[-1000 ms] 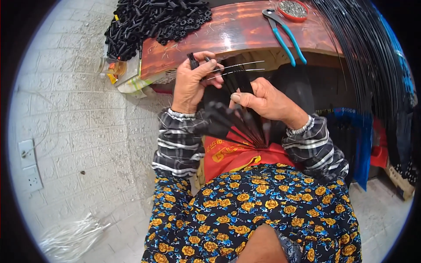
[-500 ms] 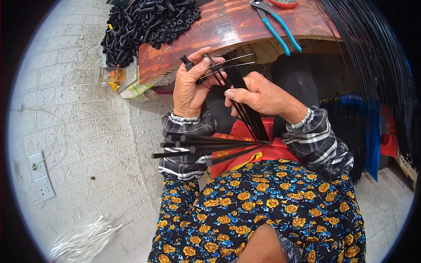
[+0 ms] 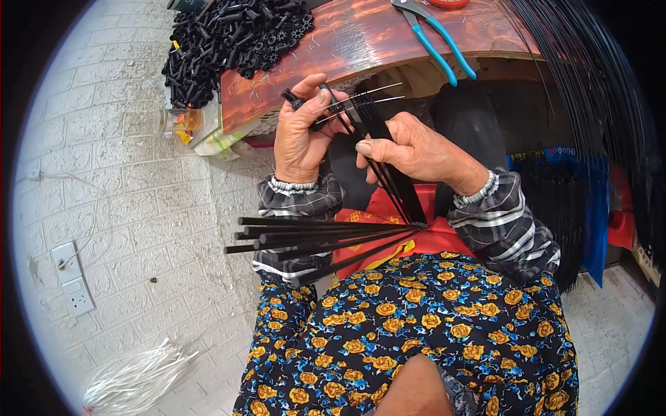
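My left hand [image 3: 300, 135] pinches a small black plastic tube [image 3: 292, 99] together with thin metal wires [image 3: 368, 93] that stick out to the right. My right hand [image 3: 415, 148] grips a bundle of flat black strips [image 3: 388, 173] that runs down to my lap. From there several black rods [image 3: 305, 236] fan out to the left over my left sleeve. Both hands are raised close together in front of the red-brown wooden bench [image 3: 361, 48].
A heap of black plastic tubes [image 3: 229, 38] lies on the bench's left end. Blue-handled pliers [image 3: 433, 35] rest on the bench top. Long black strands [image 3: 596, 90] hang at the right. A wall socket [image 3: 73, 277] and white cords [image 3: 135, 374] are at the left.
The black rods have swung down from upright between my hands to lie fanned out leftward across my lap. Both hands stay raised, working the wires and strips.
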### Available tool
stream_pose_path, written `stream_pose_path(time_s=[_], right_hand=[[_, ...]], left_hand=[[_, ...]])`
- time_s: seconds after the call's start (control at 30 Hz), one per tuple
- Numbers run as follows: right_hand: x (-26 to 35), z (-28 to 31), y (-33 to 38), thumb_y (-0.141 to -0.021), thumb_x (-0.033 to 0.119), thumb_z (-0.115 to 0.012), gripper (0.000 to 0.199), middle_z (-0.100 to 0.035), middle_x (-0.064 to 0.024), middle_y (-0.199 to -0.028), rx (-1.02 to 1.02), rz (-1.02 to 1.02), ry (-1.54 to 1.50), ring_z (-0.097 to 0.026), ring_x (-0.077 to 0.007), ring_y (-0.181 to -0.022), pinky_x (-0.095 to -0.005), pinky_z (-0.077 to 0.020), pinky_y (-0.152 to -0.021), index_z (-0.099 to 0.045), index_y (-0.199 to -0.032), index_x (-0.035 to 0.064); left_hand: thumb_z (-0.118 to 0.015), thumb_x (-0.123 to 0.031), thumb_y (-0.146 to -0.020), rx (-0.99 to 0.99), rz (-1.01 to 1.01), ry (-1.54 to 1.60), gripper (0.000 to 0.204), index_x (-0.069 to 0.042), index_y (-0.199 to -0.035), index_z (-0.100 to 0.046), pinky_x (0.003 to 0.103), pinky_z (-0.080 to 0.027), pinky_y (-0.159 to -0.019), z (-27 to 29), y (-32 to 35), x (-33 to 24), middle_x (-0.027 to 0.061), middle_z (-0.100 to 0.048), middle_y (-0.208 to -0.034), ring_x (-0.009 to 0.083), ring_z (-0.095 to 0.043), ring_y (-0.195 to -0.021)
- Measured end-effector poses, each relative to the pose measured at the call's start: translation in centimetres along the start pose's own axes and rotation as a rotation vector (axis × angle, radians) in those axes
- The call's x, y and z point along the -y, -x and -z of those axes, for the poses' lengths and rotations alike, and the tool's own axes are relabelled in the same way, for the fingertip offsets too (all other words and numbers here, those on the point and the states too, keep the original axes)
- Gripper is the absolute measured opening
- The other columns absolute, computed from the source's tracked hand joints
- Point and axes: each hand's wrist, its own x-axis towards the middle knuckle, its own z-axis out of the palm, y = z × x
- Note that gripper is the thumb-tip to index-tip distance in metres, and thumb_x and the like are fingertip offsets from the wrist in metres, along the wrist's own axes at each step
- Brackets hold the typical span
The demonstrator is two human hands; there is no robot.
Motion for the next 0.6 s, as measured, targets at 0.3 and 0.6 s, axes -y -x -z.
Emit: stream_pose_path(time_s=[0.3, 0.6], right_hand=[[0.0, 0.0, 0.1, -0.095, 0.029, -0.057, 0.037, -0.068, -0.0087, -0.065, -0.005, 0.014, -0.052, -0.062, -0.0103, -0.056, -0.0235, -0.0484, -0.052, -0.068, -0.082, -0.0035], [-0.3, 0.1, 0.1, -0.095, 0.028, -0.057, 0.035, -0.068, -0.0077, -0.065, 0.000, -0.001, -0.029, -0.062, -0.0101, -0.056, -0.0231, -0.0478, -0.052, -0.067, -0.082, -0.0022]], left_hand=[[-0.062, -0.007, -0.090, 0.003, 0.005, -0.030, 0.030, -0.001, -0.120, -0.057, 0.038, -0.060, -0.066, -0.7, -0.1, -0.8, 0.0188, -0.068, -0.101, 0.0248, -0.068, -0.082], [-0.063, -0.007, -0.090, 0.013, 0.009, -0.116, 0.032, -0.001, -0.121, -0.057, 0.035, -0.060, -0.064, -0.7, -0.2, -1.2, 0.0172, -0.068, -0.101, 0.0243, -0.068, -0.081]])
